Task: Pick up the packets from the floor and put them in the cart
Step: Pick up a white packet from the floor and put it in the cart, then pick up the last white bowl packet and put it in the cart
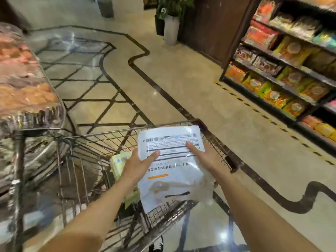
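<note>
Holding a large flat white plastic packet (pixel 172 166) above the dark wire shopping cart (pixel 112 135), both hands steady it from either side. The packet is glossy, printed with black text lines and barcodes along the edge farthest from the person, a row of larger characters across its middle, a short orange bar below that, and a clear, crinkled patch near the person's end showing pale contents. It lies tilted over the cart's right half, its near corner overhanging the cart's near wire edge.

The left hand (pixel 140 165) lies at the packet's left edge with its thumb on top and its fingers hidden beneath, so this grip looks like a pinch. The right hand (pixel 201 155) lies at the packet's right edge with straight fingers flat on the printed face; how its thumb sits I cannot tell.

Inside the cart, just left of the white packet and partly under the left hand, sits a pale green soft packet (pixel 120 163). Right of the cart, across the beige polished floor (pixel 181 79), stands a dark shelf unit (pixel 283 66) stocked with colourful snack bags.
</note>
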The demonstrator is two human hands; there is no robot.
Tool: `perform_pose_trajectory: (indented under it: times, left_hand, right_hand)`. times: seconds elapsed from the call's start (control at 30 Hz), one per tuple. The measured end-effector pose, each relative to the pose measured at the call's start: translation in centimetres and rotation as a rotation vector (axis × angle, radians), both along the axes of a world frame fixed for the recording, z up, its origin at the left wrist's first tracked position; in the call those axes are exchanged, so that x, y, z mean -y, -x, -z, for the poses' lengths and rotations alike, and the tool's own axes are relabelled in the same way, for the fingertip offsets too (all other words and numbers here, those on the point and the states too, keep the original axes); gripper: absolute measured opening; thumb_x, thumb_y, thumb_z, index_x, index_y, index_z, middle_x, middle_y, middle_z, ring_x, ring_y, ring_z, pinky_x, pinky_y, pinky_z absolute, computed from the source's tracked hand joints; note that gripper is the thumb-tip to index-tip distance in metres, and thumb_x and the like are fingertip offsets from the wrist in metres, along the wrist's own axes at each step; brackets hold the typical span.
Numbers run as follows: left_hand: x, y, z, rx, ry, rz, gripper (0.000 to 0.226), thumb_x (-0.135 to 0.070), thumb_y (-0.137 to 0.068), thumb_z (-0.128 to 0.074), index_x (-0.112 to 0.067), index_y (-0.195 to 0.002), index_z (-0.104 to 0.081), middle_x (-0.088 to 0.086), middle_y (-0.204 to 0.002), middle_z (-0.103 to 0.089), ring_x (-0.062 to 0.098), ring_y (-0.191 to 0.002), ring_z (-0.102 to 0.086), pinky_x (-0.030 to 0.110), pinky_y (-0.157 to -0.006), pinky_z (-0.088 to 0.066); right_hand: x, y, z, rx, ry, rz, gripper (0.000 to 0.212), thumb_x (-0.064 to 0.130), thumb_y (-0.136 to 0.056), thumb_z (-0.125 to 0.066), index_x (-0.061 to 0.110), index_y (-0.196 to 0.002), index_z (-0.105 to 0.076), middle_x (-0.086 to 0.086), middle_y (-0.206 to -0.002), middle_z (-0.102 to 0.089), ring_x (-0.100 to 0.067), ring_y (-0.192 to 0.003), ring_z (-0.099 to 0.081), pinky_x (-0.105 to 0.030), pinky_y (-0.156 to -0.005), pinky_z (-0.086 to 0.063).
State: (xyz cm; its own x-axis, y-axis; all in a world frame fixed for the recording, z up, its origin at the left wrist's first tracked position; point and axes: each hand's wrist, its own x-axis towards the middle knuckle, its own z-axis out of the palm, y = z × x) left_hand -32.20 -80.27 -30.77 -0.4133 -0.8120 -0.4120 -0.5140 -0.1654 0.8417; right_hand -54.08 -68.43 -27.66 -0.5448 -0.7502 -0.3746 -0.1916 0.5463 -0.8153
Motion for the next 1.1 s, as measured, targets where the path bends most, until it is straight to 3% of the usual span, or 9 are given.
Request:
perform_pose_trajectory:
  times: [0.1,0.23,0.4,0.53,0.63,0.7,0.83,1.0,1.1]
  left_hand:
    - [1.4,0.4,3.5,0.015,-0.104,-0.055,0.074,-0.074,-0.076,-0.07,-0.029,-0.133,-0.054,-0.011,-0.127,-0.063,0.02,-0.113,-0.063,0.036,-0.097,-0.049]
    - [3.1,1.6,7.0,0.011,-0.156,-0.104,0.072,-0.077,-0.075,-0.068,-0.04,-0.135,-0.054,-0.014,-0.121,-0.071,0.015,-0.105,-0.07,0.042,-0.099,-0.054]
    - [4.7,3.2,11.6,0.079,-0.223,-0.3,0.11,-0.084,-0.067,-0.067,-0.033,-0.158,-0.031,-0.002,-0.142,-0.061,0.024,-0.119,-0.064,0.046,-0.104,-0.05]
    - [6.7,3.9,15.7,0.176,-0.192,-0.371,0.088,-0.073,-0.076,-0.07,-0.035,-0.15,-0.04,-0.008,-0.129,-0.067,0.016,-0.103,-0.067,0.034,-0.086,-0.052]
    - [7.6,4.8,17.7,0.181,-0.18,-0.429,0.076,-0.072,-0.077,-0.07,-0.04,-0.141,-0.044,-0.023,-0.112,-0.067,0.001,-0.093,-0.065,0.02,-0.072,-0.049]
    - [7.7,5.3,18.4,0.169,-0.17,-0.45,0.07,-0.069,-0.079,-0.07,-0.045,-0.138,-0.041,-0.032,-0.106,-0.061,-0.011,-0.089,-0.059,0.011,-0.069,-0.043]
    - [8.1,5.6,18.6,0.13,-0.231,-0.469,0.072,-0.063,-0.081,-0.071,-0.042,-0.142,-0.039,-0.021,-0.113,-0.067,0.006,-0.1,-0.067,0.018,-0.075,-0.048]
    - [9.1,4.5,15.7,0.239,-0.209,-0.502,0.09,-0.066,-0.08,-0.07,-0.025,-0.152,-0.034,-0.01,-0.107,-0.064,0.009,-0.083,-0.062,0.025,-0.069,-0.046]
    - [8.8,2.9,12.0,0.343,-0.155,-0.435,0.082,-0.081,-0.078,-0.055,-0.028,-0.141,-0.052,0.003,-0.129,-0.065,0.016,-0.095,-0.064,0.029,-0.073,-0.046]
  right_hand:
    - [2.5,0.6,4.0,0.041,-0.047,-0.062,0.061,0.076,-0.084,-0.061,0.038,-0.131,-0.066,0.02,-0.113,-0.076,0.001,-0.1,-0.073,-0.052,-0.107,-0.05]
    - [6.0,2.3,8.4,0.078,-0.158,-0.07,0.089,0.082,-0.082,-0.057,0.032,-0.154,-0.042,-0.001,-0.14,-0.065,-0.032,-0.126,-0.063,-0.06,-0.113,-0.043]
    - [10.8,4.4,13.8,0.059,-0.149,-0.168,0.09,0.09,-0.077,-0.053,0.037,-0.149,-0.045,0.008,-0.137,-0.062,-0.009,-0.109,-0.06,-0.042,-0.104,-0.045]
    - [13.9,5.4,18.7,0.072,-0.181,-0.224,0.066,0.089,-0.076,-0.053,0.05,-0.128,-0.048,0.016,-0.118,-0.064,-0.02,-0.117,-0.064,-0.035,-0.098,-0.045]
    - [15.7,6.2,21.0,0.082,-0.154,-0.212,0.085,0.091,-0.076,-0.052,0.038,-0.143,-0.047,0.014,-0.128,-0.065,-0.02,-0.12,-0.064,-0.047,-0.104,-0.05]
    - [16.6,6.7,21.8,0.066,-0.141,-0.229,0.084,0.089,-0.078,-0.052,0.037,-0.144,-0.049,0.019,-0.126,-0.065,-0.015,-0.116,-0.065,-0.046,-0.101,-0.051]
    - [17.4,7.1,22.3,0.049,-0.13,-0.269,0.087,0.082,-0.082,-0.055,0.03,-0.15,-0.041,0.038,-0.11,-0.047,-0.006,-0.11,-0.054,-0.033,-0.093,-0.041]
    - [18.7,8.2,20.4,0.094,-0.273,-0.481,0.107,0.089,-0.075,-0.049,0.021,-0.156,-0.03,0.005,-0.137,-0.054,-0.028,-0.132,-0.055,-0.04,-0.11,-0.04]
    - [19.3,8.2,17.6,-0.25,-0.28,-0.479,0.118,0.096,-0.076,-0.03,0.015,-0.161,-0.025,-0.016,-0.163,-0.038,-0.037,-0.15,-0.034,-0.054,-0.122,-0.029]
